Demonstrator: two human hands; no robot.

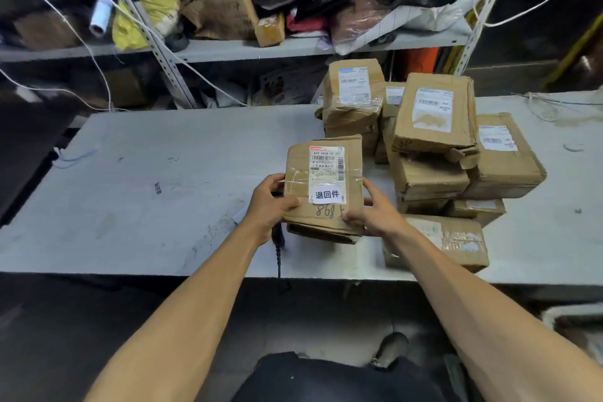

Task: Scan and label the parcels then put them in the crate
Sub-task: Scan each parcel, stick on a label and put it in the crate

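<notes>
Both hands up on one parcel, held above the desk's near edge!
Left hand (270,202) clamps the parcel (323,189) plus a dark corded scanner (278,235); right hand (375,212) pinches the other side. Long axis runs away from us, label (327,195) up. Trouble: that cord could snag, or an elbow clip the stack (434,140).

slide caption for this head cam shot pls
Both hands, left hand and right hand, hold a labelled parcel above the table.
</notes>
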